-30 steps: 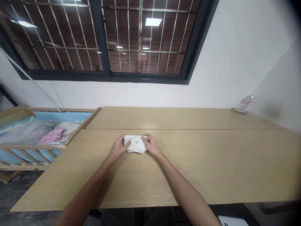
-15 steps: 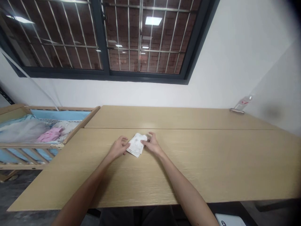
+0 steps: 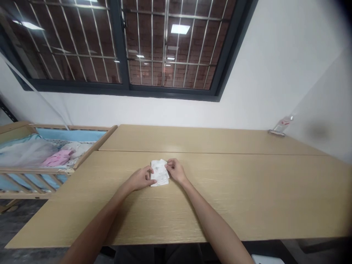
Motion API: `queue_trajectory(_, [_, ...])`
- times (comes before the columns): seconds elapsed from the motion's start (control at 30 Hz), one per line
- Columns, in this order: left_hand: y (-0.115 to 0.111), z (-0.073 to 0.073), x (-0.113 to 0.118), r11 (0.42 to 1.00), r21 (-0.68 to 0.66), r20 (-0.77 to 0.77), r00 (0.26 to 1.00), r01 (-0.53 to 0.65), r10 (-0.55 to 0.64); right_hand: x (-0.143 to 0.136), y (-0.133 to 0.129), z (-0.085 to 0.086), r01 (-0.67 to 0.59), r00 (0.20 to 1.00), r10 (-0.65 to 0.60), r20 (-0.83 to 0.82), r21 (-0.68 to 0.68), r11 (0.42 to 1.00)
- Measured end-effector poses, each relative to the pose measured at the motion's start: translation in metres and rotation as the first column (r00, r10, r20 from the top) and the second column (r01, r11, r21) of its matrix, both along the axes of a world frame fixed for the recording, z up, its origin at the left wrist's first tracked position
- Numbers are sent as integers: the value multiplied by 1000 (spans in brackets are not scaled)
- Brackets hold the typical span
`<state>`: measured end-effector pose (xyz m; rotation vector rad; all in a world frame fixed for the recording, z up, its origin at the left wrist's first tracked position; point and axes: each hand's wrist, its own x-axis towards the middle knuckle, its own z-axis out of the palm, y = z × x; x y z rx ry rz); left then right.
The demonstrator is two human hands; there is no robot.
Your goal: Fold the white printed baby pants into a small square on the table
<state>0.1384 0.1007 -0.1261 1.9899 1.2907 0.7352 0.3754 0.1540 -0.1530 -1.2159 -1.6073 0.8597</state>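
Left grip (image 3: 141,178) holding white folded bundle (image 3: 160,173), right grip (image 3: 176,171) pinching its right edge, wooden table (image 3: 247,194) beneath

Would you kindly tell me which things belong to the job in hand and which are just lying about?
In use: white bundle, left hand, right hand, table beneath.
Lying about: bottle, cot, pink cloth inside it, white object at the bottom edge.

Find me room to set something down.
Bare tabletop stretches right of the right hand toward the clear bottle; another patch lies between the left hand and the crib. It's crowded around the white patterned stack, between both hands.
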Motion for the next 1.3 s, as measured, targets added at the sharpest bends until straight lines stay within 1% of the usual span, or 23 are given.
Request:
queue_trajectory(0.07, [-2, 4, 0, 991, 119, -46, 996, -66, 72, -1, -5, 7, 11, 999, -13, 47, 44, 999])
queue_trajectory(0.13, [-12, 6, 8, 956, 262, -82, 984, -134, 161, -1, -12, 17, -27, 990, 6, 138, 154, 988])
queue_trajectory(0.2, [-32, 3, 25, 912, 380, -136, 966, -156, 221, -2, -22, 29, -137, 963, 61, 264, 278, 951])
queue_trajectory(0.27, [-57, -7, 50, 871, 465, -206, 938, -157, 279, -5, -33, 41, -276, 912, 135, 387, 338, 900])
queue_trajectory(0.3, [-69, -14, 64, 845, 503, -225, 917, -180, 329, -7, -39, 45, -340, 882, 173, 438, 340, 877])
queue_trajectory(0.37, [-88, -31, 88, 809, 544, -235, 885, -224, 403, -13, -49, 52, -459, 816, 264, 514, 299, 837])
queue_trajectory(0.43, [-97, -46, 103, 784, 560, -224, 863, -266, 453, -19, -58, 56, -561, 748, 366, 554, 232, 795])
queue_trajectory(0.5, [-97, -56, 107, 769, 571, -213, 852, -288, 478, -25, -65, 57, -638, 688, 454, 566, 174, 750])
queue_trajectory(0.57, [-94, -61, 103, 763, 582, -211, 853, -282, 476, -28, -69, 57, -685, 642, 510, 572, 129, 717])
queue_trajectory(0.6, [-92, -61, 100, 765, 586, -216, 858, -269, 467, -29, -70, 56, -696, 624, 525, 579, 106, 710])
queue_trajectory(0.7, [-92, -59, 91, 776, 587, -243, 864, -231, 441, -28, -66, 51, -690, 594, 533, 602, 41, 722])
queue_trajectory(0.83, [-95, -55, 90, 801, 548, -281, 849, -241, 447, -21, -47, 47, -661, 586, 523, 619, -8, 750])
queue_trajectory(0.93, [-96, -52, 92, 832, 496, -311, 844, -249, 438, -14, -27, 45, -646, 591, 507, 627, -8, 763])
queue_trajectory(1.0, [-96, -50, 92, 845, 472, -321, 844, -251, 430, -11, -15, 43, -621, 611, 481, 629, 3, 784])
queue_trajectory(1.07, [-95, -50, 92, 841, 477, -317, 843, -253, 434, -9, -5, 40, -585, 624, 452, 638, -3, 811])
queue_trajectory(1.13, [-95, -51, 91, 823, 507, -304, 840, -256, 449, -8, 2, 35, -557, 620, 431, 656, -20, 830])
queue_trajectory(1.23, [-95, -53, 92, 797, 547, -289, 836, -255, 466, -9, 6, 29, -543, 615, 413, 672, -19, 840])
queue_trajectory(1.3, [-95, -54, 93, 800, 545, -296, 835, -250, 463, -9, 5, 26, -539, 628, 401, 667, 1, 842])
